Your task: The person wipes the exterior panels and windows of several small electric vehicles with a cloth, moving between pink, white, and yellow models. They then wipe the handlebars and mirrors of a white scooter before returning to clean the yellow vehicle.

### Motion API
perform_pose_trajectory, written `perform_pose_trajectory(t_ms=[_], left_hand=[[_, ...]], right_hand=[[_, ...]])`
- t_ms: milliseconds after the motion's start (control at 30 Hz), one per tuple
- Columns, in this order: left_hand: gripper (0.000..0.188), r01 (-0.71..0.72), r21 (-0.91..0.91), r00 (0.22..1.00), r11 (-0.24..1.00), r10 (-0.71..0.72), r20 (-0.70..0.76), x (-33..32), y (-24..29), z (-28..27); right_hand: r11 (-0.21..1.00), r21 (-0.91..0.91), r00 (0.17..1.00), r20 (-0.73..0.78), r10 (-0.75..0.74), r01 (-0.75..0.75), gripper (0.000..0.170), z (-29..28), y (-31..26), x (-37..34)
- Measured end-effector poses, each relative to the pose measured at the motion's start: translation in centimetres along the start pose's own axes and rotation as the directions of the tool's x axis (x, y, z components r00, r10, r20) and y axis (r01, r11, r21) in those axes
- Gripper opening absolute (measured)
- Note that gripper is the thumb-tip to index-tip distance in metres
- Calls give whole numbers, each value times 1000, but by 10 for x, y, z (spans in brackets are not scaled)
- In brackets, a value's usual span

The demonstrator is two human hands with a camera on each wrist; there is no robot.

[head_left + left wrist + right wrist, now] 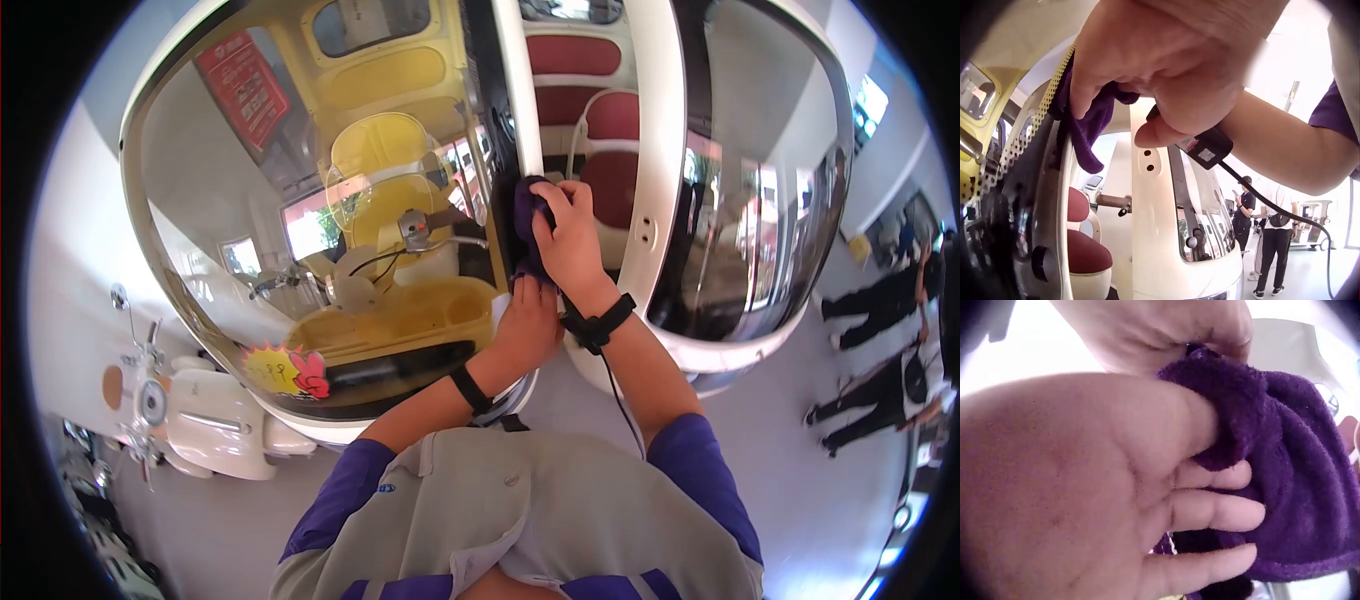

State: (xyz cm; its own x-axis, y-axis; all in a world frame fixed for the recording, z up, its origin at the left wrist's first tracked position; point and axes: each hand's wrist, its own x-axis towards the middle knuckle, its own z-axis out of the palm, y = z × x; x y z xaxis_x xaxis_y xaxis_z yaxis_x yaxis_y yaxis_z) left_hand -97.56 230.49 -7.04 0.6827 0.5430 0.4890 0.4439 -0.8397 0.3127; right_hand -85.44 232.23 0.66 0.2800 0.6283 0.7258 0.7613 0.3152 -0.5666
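A purple cloth [525, 215] lies against the dark edge beside the white pillar of the yellow-seated vehicle. My right hand [572, 245] grips its upper part, thumb tucked under a fold of the cloth [1304, 475] in the right wrist view, where my right hand [1085, 481] shows its palm and bent fingers. Just below, my left hand [530, 325] holds the lower end with its fingertips. Seen from the left wrist, the cloth [1092, 122] hangs under the fingers of my left hand [1160, 56]. The left fingertips are partly hidden by cloth.
A curved clear windshield [250, 200] fills the left side. To the right stands another white vehicle [655, 180] with dark glass. A cream scooter [210, 425] is at lower left. People in dark trousers [875, 310] stand at far right. A black cable hangs from the right wrist.
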Motion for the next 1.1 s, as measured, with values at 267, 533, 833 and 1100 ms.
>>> perform_pose_trajectory(t_ms=[267, 533, 833, 1100], left_hand=[[52, -30, 56, 993, 998, 23, 112, -25, -5, 37], [53, 31, -52, 999, 998, -33, -28, 67, 8, -64], [59, 14, 44, 958, 999, -1, -288, 163, 9, -109], [54, 22, 61, 934, 998, 1, -357, 157, 9, -86]], right_hand=[[1000, -9, 984, 176, 2, 0, 48, 8, 34, -45], [964, 14, 946, 191, -263, 265, 39, -19, 17, 89], [922, -45, 922, 54, -382, 385, 34, -12, -14, 246], [887, -164, 891, -77, -448, 432, 34, 7, -13, 236]])
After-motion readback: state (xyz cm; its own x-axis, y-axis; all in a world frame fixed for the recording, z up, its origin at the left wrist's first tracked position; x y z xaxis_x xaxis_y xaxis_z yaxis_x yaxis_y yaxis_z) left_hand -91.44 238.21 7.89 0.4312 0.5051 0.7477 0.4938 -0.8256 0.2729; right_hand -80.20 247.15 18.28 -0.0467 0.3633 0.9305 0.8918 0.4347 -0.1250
